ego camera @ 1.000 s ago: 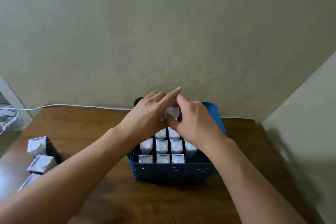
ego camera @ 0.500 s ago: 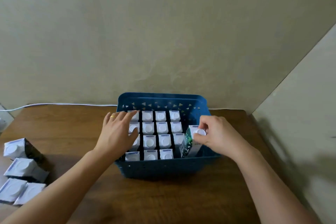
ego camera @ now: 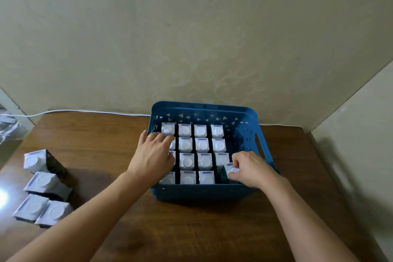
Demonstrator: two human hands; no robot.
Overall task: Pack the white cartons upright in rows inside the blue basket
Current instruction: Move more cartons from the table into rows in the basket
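Observation:
A blue basket [ego camera: 204, 193] stands on the wooden table against the wall. Inside it, several white cartons [ego camera: 203, 144] stand upright in rows. My right hand [ego camera: 251, 169] pinches the top of one carton [ego camera: 230, 170] at the near right of the rows; that carton leans a little and sits low in the basket. My left hand [ego camera: 152, 155] rests flat with straight fingers on the tops of the left column of cartons. The right strip of the basket beyond the rows holds nothing.
Several more white cartons [ego camera: 43, 185] stand in a cluster on the table [ego camera: 191, 229] at the far left. A white cable [ego camera: 85, 111] runs along the wall behind the table. A wall corner closes in on the right.
My right hand has pushed its carton further down into the near right spot of the rows. My left hand stays on the left column. The camera view has shifted slightly.

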